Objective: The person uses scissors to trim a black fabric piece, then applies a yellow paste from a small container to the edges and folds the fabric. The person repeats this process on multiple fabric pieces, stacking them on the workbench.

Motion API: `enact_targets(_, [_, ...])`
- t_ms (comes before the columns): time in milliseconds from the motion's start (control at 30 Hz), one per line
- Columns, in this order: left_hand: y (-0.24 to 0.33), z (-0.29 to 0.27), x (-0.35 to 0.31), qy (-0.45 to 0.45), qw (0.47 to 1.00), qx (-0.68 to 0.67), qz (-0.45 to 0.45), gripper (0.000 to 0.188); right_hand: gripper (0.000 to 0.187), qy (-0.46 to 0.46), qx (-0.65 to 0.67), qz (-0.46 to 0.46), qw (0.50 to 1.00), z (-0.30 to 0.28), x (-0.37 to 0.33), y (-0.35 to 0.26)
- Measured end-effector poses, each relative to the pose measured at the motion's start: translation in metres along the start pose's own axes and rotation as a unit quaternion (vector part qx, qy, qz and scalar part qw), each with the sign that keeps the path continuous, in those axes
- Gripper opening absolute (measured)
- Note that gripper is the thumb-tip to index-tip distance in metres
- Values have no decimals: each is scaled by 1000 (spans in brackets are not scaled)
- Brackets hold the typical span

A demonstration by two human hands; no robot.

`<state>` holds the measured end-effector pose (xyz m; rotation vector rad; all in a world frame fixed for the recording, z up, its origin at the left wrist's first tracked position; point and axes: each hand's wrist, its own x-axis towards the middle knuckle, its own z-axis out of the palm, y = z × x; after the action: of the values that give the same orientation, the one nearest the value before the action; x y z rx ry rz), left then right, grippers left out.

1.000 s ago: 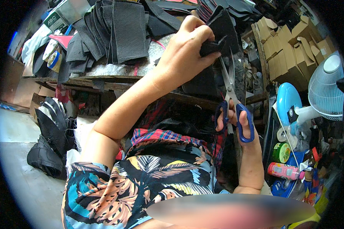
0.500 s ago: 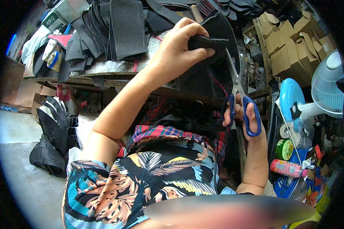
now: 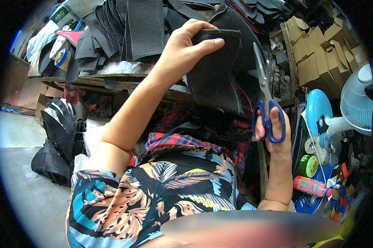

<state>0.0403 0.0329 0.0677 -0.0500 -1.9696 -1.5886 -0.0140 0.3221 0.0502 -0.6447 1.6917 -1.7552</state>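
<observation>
My left hand [image 3: 188, 47] pinches the upper edge of a black fabric piece [image 3: 215, 74], thumb on the near side. The piece hangs down over the front edge of the workbench, with a red thread [image 3: 244, 94] trailing at its right side. In my right hand [image 3: 278, 130] is a pair of scissors [image 3: 263, 84] with blue handles, my fingers through the loops. Their blades point up and look closed or nearly so, apart from the fabric and to its right. Part of my left fingers is hidden behind the fabric.
Many dark fabric strips [image 3: 145, 33] lie piled on the workbench [image 3: 124, 84]. Brown cardboard boxes [image 3: 314, 62] stand at the far right, near a white-and-blue fan [image 3: 319, 109]. A pink bottle [image 3: 310, 186] and a green round tin [image 3: 308, 165] lie at right. Black shoe parts [image 3: 54, 161] are on the left.
The scissors have moved right, away from the fabric, and their blades have come together. My left hand has shifted slightly left, and the fabric now hangs flatter, showing more of its face.
</observation>
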Motion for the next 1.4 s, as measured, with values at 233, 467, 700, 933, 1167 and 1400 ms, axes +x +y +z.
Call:
enact_targets(233, [-5, -2, 0, 44, 998, 44, 27, 36, 86, -134, 77, 39, 987, -3, -7, -2])
enact_targets(467, [-2, -1, -3, 36, 998, 36, -23, 29, 83, -84, -104, -48, 990, 2, 2, -16])
enact_targets(700, [23, -11, -4, 7, 840, 449, 304, 29, 77, -87, -81, -47, 992, -5, 13, -25])
enact_targets(933, [33, -12, -8, -35, 921, 316, 225, 22, 79, -141, -168, -49, 974, 3, 33, -17])
enact_targets(1167, [25, -19, -9, -29, 943, 300, 143, 17, 75, -152, -207, -41, 966, 0, 46, -19])
enact_targets(1400, [11, -35, 5, 29, 996, 25, 79, 34, 69, -148, -204, -40, 967, -5, 55, -15])
